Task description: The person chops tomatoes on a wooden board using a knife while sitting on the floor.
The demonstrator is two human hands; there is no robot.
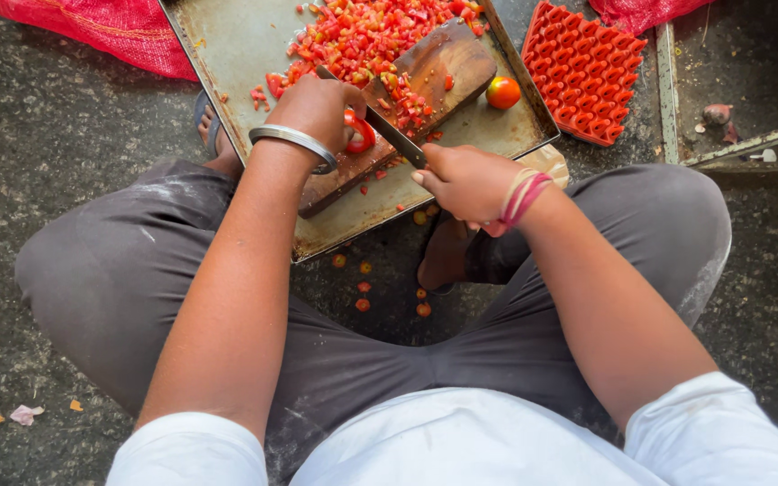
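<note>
On the wooden cutting board (425,67), the left hand (317,108) pins a tomato piece (360,133), fingers curled over it. The right hand (465,180), fingers clenched on the handle, holds a knife (380,121) beside it. The board overhangs the metal tray (227,45)'s near edge. Diced tomato (362,31) crowds the board's far end; a whole tomato (502,92) and a red moulded tray (583,76) lie to its right.

Red moulded tray (584,72) — dimpled packaging insert, upper right beside the metal pan. Red mesh sacks — one at top left (105,31), one at top right (641,11). No labels, signs or screens.
</note>
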